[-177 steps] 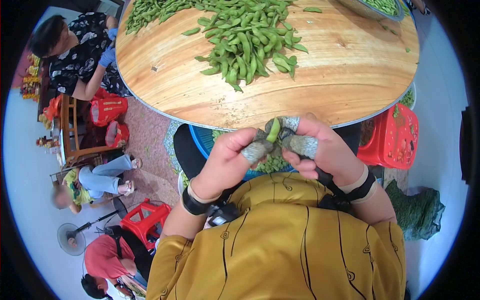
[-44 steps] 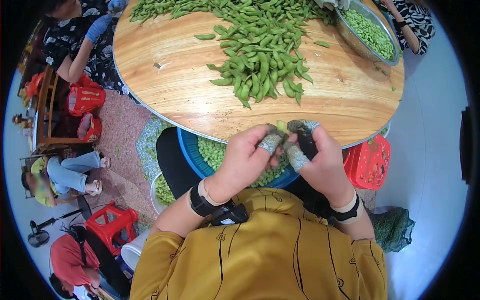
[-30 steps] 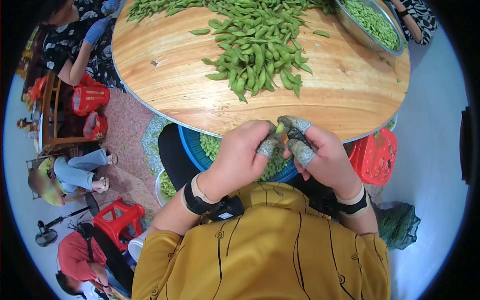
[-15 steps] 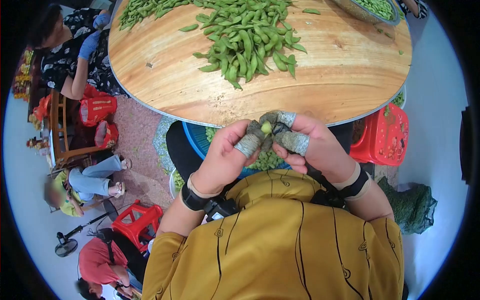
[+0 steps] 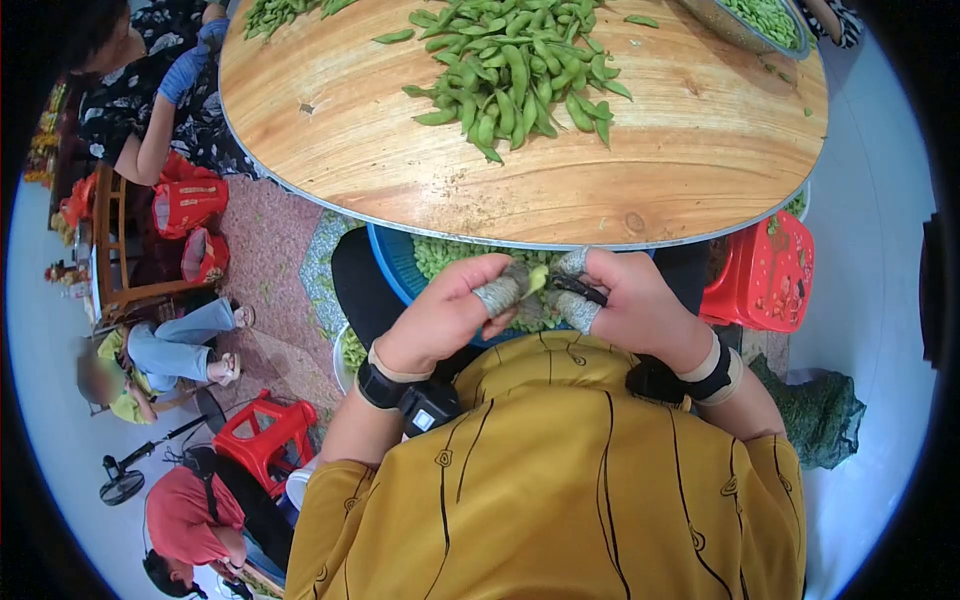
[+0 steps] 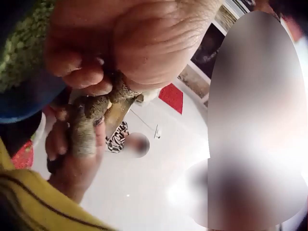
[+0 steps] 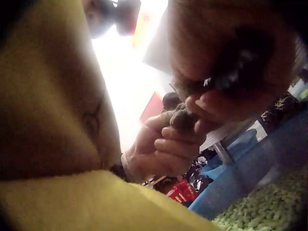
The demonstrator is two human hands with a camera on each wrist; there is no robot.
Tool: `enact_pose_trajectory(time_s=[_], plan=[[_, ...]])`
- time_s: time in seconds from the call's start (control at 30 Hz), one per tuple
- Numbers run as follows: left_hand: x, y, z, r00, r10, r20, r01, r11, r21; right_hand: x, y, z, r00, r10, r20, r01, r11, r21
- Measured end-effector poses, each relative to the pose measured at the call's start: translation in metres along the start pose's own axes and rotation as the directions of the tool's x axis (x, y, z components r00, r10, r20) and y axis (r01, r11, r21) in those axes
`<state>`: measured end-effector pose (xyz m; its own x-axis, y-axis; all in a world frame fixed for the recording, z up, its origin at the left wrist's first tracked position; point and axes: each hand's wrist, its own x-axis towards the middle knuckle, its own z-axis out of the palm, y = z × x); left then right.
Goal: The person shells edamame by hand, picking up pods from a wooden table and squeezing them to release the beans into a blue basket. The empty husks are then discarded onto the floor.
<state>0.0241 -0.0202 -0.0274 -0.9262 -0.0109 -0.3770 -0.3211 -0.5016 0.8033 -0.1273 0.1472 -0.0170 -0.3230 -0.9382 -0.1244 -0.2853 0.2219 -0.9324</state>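
Observation:
Over the blue basket, the left hand pinches a pale green pod between wrapped thumb and finger. Close on its right, the right hand has curled, wrapped fingers around a dark object, whose shape is mostly hidden. Shelled beans lie in the basket beneath both hands. In the right wrist view the dark object sits in the right palm. A heap of green pods lies on the wooden table.
A metal bowl of beans stands at the table's upper right. Right of the lap is a red stool, with dark green netting below it. A person with blue gloves sits at the left; another red stool stands lower left.
The fingertips have drawn slightly apart, and the pod now shows at the left fingertips with the dark object visible in the right hand. The head view has shifted a little.

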Motion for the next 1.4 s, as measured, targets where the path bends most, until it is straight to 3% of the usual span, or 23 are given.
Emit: enact_pose_trajectory(time_s=[0.03,0.1,0.17,0.23,0.27,0.3,0.37,0.4,0.5,0.57,0.6,0.67,0.7,0.77,0.83,0.9,0.97,1.0,1.03,1.1,1.2,1.33,1.4], plan=[[-0.004,0.000,-0.002,1.000,0.003,0.000,-0.003,1.000,-0.001,0.000,-0.002,-0.002,1.000,-0.001,0.001,0.001,1.000,-0.003],[-0.013,0.003,-0.002,0.992,-0.004,-0.127,-0.020,0.982,-0.186,0.002,-0.007,-0.012,0.970,-0.161,0.184,0.229,0.863,-0.449],[-0.030,0.008,-0.011,0.947,0.022,-0.321,-0.031,0.999,-0.022,0.007,-0.013,-0.020,0.966,-0.228,0.125,0.260,0.877,-0.404],[-0.052,0.010,-0.037,0.876,0.087,-0.475,0.014,0.979,0.205,0.020,-0.027,-0.036,0.946,-0.195,-0.257,0.104,0.938,-0.331],[-0.064,0.007,-0.053,0.812,0.202,-0.547,0.129,0.853,0.506,0.030,-0.026,-0.044,0.945,-0.200,-0.258,0.106,0.936,-0.334],[-0.076,0.005,-0.066,0.750,0.338,-0.569,0.271,0.629,0.729,0.042,-0.023,-0.055,0.905,-0.251,-0.344,0.071,0.886,-0.459],[-0.095,0.008,-0.073,0.596,0.484,-0.640,0.680,0.119,0.723,0.061,-0.015,-0.071,0.850,-0.320,-0.419,0.025,0.818,-0.575],[-0.102,0.000,-0.082,0.497,0.582,-0.643,0.713,0.149,0.686,0.070,-0.004,-0.074,0.843,-0.347,-0.412,0.038,0.800,-0.598],[-0.109,0.000,-0.087,0.449,0.704,-0.551,0.645,0.172,0.745,0.079,0.003,-0.071,0.834,-0.393,-0.387,0.071,0.772,-0.631],[-0.091,0.011,-0.062,0.458,0.726,-0.513,0.551,0.222,0.805,0.070,-0.008,-0.063,0.879,-0.231,-0.418,-0.024,0.853,-0.522],[-0.079,0.016,-0.051,0.521,0.691,-0.501,0.417,0.306,0.856,0.066,-0.011,-0.060,0.880,-0.236,-0.411,-0.018,0.850,-0.527],[-0.053,0.019,-0.032,0.623,0.668,-0.407,0.179,0.385,0.905,0.056,-0.015,-0.054,0.891,-0.027,-0.454,-0.035,0.991,-0.128],[-0.039,0.020,-0.023,0.657,0.676,-0.334,0.078,0.379,0.922,0.051,-0.019,-0.051,0.892,-0.029,-0.450,-0.034,0.991,-0.131],[-0.015,0.034,0.004,0.694,0.687,-0.214,-0.059,0.350,0.935,0.040,-0.029,-0.046,0.910,0.171,-0.378,-0.093,0.972,0.214],[0.009,0.036,0.017,0.651,0.746,-0.139,-0.194,0.341,0.920,0.031,-0.029,-0.041,0.926,0.171,-0.337,-0.071,0.955,0.288],[0.019,0.043,0.031,0.678,0.723,-0.131,-0.221,0.371,0.902,0.024,-0.031,-0.038,0.940,0.165,-0.298,-0.048,0.931,0.363],[0.025,0.049,0.039,0.826,0.548,-0.131,-0.237,0.548,0.802,0.018,-0.036,-0.035,0.950,0.159,-0.267,-0.056,0.933,0.355],[0.033,0.045,0.029,0.813,0.582,0.034,-0.342,0.430,0.836,0.016,-0.034,-0.034,0.962,0.107,-0.250,-0.017,0.941,0.338],[0.032,0.040,0.028,0.814,0.580,0.031,-0.337,0.430,0.837,0.015,-0.033,-0.033,0.963,0.107,-0.247,-0.017,0.940,0.342],[0.030,0.036,0.029,0.926,0.342,-0.159,-0.250,0.872,0.421,0.015,-0.031,-0.030,0.966,0.095,-0.242,0.000,0.932,0.364],[0.028,0.036,0.032,0.945,0.168,-0.282,-0.101,0.967,0.236,0.017,-0.030,-0.026,0.959,0.112,-0.261,0.000,0.919,0.395],[0.025,0.030,0.025,0.956,0.206,-0.209,-0.165,0.967,0.195,0.020,-0.023,-0.024,0.961,0.086,-0.261,0.023,0.921,0.388],[0.020,0.037,0.021,0.997,-0.013,-0.080,-0.009,0.965,-0.262,0.021,-0.027,-0.027,0.971,0.113,-0.212,-0.008,0.898,0.439]])
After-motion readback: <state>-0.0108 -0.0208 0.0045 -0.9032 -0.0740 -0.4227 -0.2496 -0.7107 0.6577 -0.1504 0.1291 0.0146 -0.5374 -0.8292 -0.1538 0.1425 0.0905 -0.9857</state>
